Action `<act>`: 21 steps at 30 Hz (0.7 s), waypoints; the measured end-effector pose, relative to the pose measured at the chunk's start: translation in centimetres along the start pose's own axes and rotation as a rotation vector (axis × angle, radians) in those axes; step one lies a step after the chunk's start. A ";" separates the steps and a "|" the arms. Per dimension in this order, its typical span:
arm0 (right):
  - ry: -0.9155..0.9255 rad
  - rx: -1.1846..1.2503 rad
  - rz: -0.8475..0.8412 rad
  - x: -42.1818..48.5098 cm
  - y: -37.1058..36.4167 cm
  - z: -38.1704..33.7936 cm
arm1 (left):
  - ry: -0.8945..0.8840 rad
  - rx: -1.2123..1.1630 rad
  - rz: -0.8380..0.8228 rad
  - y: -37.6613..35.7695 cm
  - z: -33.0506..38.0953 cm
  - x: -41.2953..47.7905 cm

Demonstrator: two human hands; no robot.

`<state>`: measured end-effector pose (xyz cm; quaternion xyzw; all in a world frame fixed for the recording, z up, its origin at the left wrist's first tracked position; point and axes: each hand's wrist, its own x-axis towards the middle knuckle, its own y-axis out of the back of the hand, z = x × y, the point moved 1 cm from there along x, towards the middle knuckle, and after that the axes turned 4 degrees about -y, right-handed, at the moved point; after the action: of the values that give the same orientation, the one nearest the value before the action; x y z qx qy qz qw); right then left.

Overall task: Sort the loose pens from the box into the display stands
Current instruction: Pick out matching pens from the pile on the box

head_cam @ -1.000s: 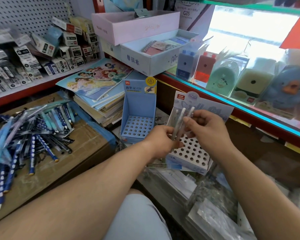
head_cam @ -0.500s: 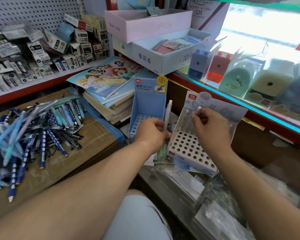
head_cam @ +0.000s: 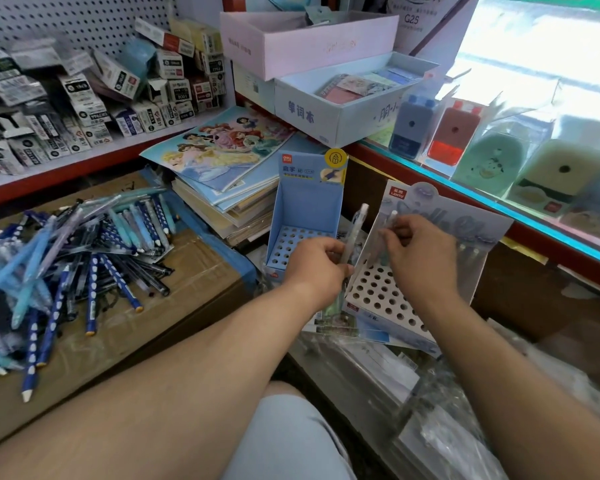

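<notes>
Pens [head_cam: 84, 258] heaped on cardboard box [head_cam: 136, 341]; stationery shelf [head_cam: 84, 161] behind, glass counter [head_cam: 499, 210] right.

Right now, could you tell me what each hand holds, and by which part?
The left hand grips a pale pen around its mid-barrel; the right hand pinches a second pen near its top, above the white stand.
</notes>
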<state>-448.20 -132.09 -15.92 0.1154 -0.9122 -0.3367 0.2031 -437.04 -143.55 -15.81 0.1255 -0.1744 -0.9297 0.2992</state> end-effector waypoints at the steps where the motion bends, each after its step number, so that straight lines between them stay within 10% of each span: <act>1: -0.003 -0.001 0.004 0.0 0.0 0.0 | 0.005 0.003 0.001 0.0 0.0 0.0; 21: -0.109 -0.170 -0.099 -0.7 -1.8 1.6 | -0.006 0.011 -0.044 -0.1 -0.4 -0.1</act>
<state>-448.19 -132.28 -18.37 0.1244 -0.8832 -0.4282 0.1451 -436.91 -143.51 -16.16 0.1280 -0.1774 -0.9355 0.2773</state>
